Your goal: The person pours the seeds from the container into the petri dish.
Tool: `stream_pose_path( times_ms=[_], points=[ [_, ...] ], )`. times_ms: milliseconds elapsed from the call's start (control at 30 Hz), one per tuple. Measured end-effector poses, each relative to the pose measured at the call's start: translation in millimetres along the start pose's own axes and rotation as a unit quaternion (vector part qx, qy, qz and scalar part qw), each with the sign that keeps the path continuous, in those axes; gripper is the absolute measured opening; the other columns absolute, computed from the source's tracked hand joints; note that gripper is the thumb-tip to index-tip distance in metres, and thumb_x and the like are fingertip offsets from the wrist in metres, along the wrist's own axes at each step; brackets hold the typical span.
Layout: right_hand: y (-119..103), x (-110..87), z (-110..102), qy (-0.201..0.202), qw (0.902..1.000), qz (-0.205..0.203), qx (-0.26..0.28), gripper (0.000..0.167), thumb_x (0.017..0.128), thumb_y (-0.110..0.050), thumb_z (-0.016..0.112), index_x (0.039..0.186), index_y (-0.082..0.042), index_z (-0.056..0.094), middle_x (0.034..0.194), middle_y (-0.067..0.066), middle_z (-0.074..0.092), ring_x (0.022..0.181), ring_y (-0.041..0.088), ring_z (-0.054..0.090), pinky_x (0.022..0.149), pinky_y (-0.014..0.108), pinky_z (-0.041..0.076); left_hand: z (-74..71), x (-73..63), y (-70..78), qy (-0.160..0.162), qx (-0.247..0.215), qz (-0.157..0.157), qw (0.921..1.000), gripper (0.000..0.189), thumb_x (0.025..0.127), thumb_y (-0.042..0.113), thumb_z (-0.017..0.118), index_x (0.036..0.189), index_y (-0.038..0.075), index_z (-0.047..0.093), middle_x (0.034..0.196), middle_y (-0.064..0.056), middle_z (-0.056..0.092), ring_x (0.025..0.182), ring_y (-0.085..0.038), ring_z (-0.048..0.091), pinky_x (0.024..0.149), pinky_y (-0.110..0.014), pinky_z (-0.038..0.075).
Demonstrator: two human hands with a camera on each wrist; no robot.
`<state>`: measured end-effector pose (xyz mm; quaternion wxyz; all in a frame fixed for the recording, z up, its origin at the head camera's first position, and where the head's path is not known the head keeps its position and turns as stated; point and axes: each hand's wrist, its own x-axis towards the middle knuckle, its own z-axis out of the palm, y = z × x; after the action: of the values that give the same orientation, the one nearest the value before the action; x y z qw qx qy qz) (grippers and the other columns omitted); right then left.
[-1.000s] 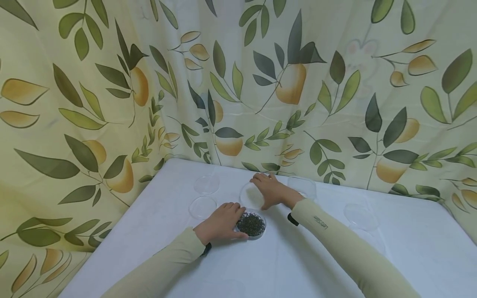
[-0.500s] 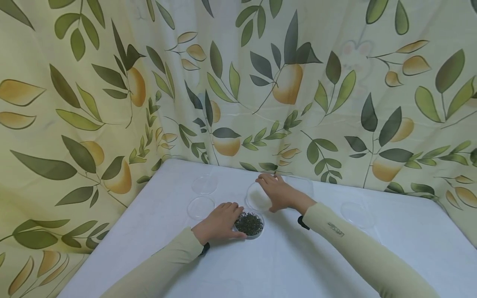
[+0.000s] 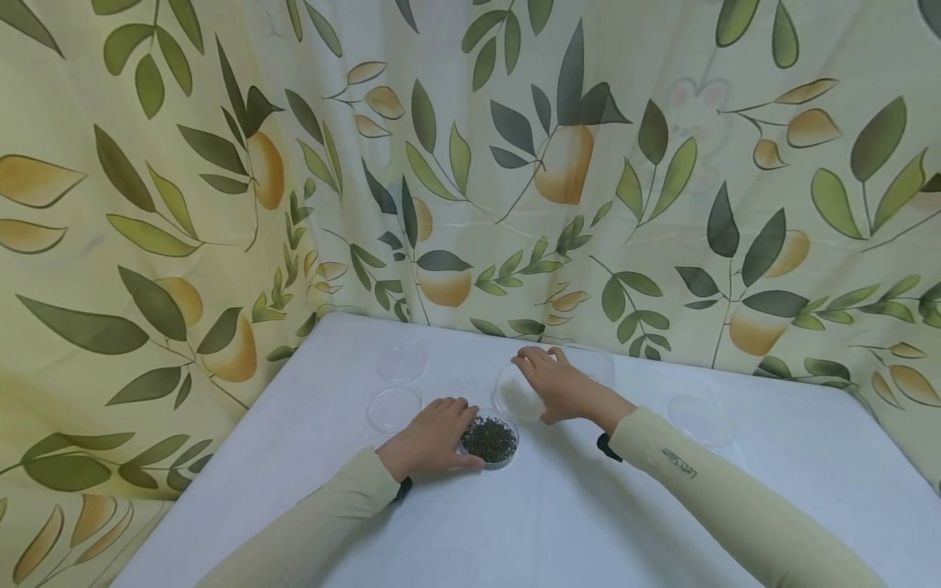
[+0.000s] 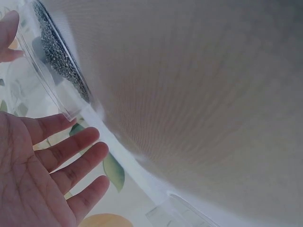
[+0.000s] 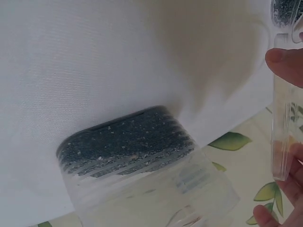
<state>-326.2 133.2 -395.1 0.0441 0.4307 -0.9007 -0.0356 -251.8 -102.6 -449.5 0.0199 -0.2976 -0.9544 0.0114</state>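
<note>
A shallow clear petri dish [image 3: 490,439] holding dark granules sits on the white table. My left hand [image 3: 430,441] steadies it from the left, thumb near the front and fingers at the back rim. In the left wrist view the dish [image 4: 66,61] shows edge-on, with the index fingertip at its rim and the other fingers [image 4: 78,172] spread. My right hand [image 3: 559,385] grips a clear petri dish lid [image 3: 517,398] by its edge, just behind and right of the filled dish. The right wrist view shows this lid [image 5: 280,118] edge-on between thumb and fingers.
Two clear round dish pieces, one farther back [image 3: 401,364] and one nearer [image 3: 394,410], lie at the left. A clear box [image 5: 128,146] with dark granules stands behind my right hand. Another clear dish piece [image 3: 698,419] lies at the right. A leaf-patterned curtain [image 3: 470,163] hangs behind the table.
My right hand has moved the lid to the right, away from above the back of the filled dish. The left hand stays at the dish, and the head view has shifted slightly.
</note>
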Motion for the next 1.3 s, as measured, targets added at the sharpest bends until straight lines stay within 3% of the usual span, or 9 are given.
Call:
stream_pose_path(
  times_ms=[467,933,1300],
  points=[
    [-9,-7.5,-4,-0.007,0.9996,0.006,0.027,0.098,0.056,-0.027,0.089,0.136,-0.002,0.039,0.137,0.016,0.041,0.129,0.032,0.039,0.106,0.056,0.031,0.1,1.1,0.6,-0.003,0.005,-0.004,1.0000,0.085,0.081,0.071,0.050,0.138,0.007,0.043,0.128,-0.009,0.052,0.120,-0.022,0.049,0.103,-0.037,0.040],
    [-13,-16.5,-12,0.008,0.9957,-0.042,0.082,0.088,0.063,-0.032,0.083,0.135,-0.005,0.041,0.137,0.014,0.043,0.129,0.029,0.039,0.106,0.054,0.032,1.0,1.4,1.0,-0.003,0.006,-0.004,1.0000,0.085,0.082,0.071,0.049,0.138,0.007,0.043,0.129,-0.009,0.052,0.120,-0.022,0.049,0.103,-0.037,0.040],
    [-16,-16.0,-8,0.012,0.9906,-0.060,0.123,0.088,0.062,-0.035,0.083,0.135,-0.008,0.041,0.133,0.010,0.043,0.117,0.027,0.045,0.099,0.050,0.038,0.4,1.4,1.9,-0.002,0.009,-0.007,0.9999,0.086,0.081,0.071,0.050,0.138,0.007,0.044,0.129,-0.008,0.052,0.120,-0.022,0.049,0.103,-0.037,0.040]
  ],
)
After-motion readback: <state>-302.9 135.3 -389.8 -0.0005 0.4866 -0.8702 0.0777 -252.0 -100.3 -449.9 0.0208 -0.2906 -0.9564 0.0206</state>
